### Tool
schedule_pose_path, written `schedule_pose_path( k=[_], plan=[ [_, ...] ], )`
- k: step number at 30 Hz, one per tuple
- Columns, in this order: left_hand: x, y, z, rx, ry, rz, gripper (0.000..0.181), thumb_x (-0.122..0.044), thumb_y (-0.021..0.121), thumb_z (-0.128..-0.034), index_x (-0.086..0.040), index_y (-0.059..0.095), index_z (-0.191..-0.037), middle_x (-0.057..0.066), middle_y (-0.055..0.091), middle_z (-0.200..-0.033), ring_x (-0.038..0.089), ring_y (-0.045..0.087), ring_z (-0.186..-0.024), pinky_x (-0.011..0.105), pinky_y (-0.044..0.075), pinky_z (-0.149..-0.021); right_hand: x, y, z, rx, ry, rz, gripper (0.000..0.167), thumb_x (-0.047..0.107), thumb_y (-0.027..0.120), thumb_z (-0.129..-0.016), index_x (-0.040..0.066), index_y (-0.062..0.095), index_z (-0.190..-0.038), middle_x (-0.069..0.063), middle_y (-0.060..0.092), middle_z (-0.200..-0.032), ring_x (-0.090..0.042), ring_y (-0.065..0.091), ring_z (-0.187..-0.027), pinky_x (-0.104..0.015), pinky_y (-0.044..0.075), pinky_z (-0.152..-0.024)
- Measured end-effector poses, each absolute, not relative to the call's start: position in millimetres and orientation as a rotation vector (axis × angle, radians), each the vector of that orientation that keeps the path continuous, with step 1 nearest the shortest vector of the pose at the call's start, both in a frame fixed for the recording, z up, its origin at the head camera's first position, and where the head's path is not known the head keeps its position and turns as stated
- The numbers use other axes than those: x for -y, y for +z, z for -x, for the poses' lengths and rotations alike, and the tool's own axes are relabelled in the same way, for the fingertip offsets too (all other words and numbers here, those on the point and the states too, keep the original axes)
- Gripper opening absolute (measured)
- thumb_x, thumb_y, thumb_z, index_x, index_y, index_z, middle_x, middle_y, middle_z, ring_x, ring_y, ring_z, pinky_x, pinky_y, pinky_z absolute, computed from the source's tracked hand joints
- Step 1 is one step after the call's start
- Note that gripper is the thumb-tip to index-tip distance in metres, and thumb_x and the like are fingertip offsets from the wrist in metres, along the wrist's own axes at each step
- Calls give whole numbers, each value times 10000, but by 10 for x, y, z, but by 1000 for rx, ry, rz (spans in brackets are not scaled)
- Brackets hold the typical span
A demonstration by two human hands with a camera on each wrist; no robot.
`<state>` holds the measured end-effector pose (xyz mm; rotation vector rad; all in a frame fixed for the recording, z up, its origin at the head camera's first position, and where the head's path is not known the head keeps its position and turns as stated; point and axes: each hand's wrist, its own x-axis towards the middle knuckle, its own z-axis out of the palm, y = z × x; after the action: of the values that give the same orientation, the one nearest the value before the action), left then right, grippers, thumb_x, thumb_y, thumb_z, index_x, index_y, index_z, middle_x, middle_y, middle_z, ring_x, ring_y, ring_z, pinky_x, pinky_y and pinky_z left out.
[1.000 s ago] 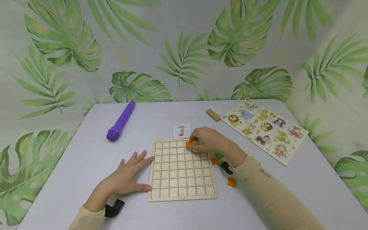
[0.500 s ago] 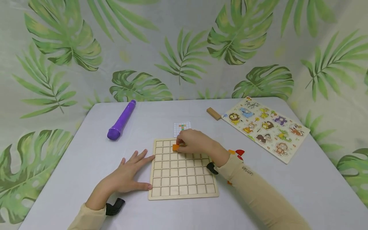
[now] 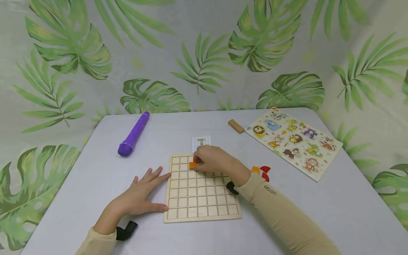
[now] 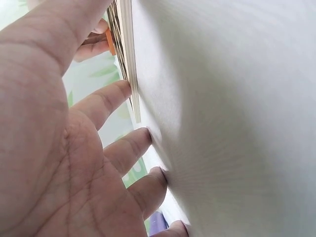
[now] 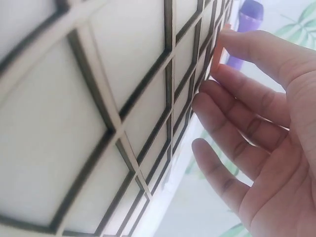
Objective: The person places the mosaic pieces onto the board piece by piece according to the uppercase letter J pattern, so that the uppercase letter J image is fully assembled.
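Note:
A wooden grid board [image 3: 188,193] lies on the table. The right hand [image 3: 213,159] is over its upper part and pinches an orange square tile [image 3: 192,165] between thumb and finger, at the second row from the far edge. In the right wrist view the orange tile [image 5: 217,52] stands out edge-on at the fingertips of the hand [image 5: 261,103]. Fingers spread, the left hand [image 3: 140,194] touches the board's left edge with thumb and index finger; the left wrist view shows the hand [image 4: 74,143] beside the board's side [image 4: 129,54]. A small pattern card [image 3: 197,141] is partly covered by the right hand.
Right of the board lie an orange tile [image 3: 256,170] and red quarter-round pieces [image 3: 265,169]. A purple microphone-shaped object [image 3: 134,136] rests at the back left. At the back right are a wooden block [image 3: 236,126] and an animal puzzle board [image 3: 293,141].
The right hand has moved left over the board with the orange tile, covering part of the card and uncovering the red pieces. The left hand has stayed in place.

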<state>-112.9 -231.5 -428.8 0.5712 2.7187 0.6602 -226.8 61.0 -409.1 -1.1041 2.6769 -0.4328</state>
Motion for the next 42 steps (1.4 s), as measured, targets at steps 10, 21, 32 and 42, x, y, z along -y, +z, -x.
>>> schedule_pose_path(
  k=[10,21,32,42],
  plan=[
    [2306,-4266,1124,-2719,656,-572,1038,-629,855,-821,-284,379,-1676,183,215,-1786,581,135,-1617,906,92,-1147,-586,-4098,2269,-2686,-410,1110,200,268,793,-990,89,779,-1080,-36,740,-1108,-131,626,-904,-326,581,-836],
    [2316,-4277,1135,-2715,662,-573,1042,-642,851,-819,-292,375,-1678,174,213,-1789,573,134,-1622,904,94,-1149,-560,-4097,2269,-2703,-374,1118,207,264,805,-981,87,788,-1086,-42,738,-1094,-127,624,-886,-326,585,-830],
    [2336,-4299,1140,-2720,657,-590,1043,-654,843,-820,-295,371,-1679,179,219,-1787,583,145,-1615,914,106,-1136,-551,-4109,2272,-2704,-386,1125,210,279,801,-987,90,784,-1077,-32,728,-1071,-120,594,-855,-303,561,-790],
    [2332,-4308,1145,-2719,652,-579,1047,-661,844,-816,-300,372,-1678,167,220,-1789,577,146,-1617,912,106,-1138,-605,-4093,2294,-2681,-450,1124,219,243,785,-993,72,776,-1129,-43,714,-1035,-129,597,-853,-303,554,-788]
  ],
)
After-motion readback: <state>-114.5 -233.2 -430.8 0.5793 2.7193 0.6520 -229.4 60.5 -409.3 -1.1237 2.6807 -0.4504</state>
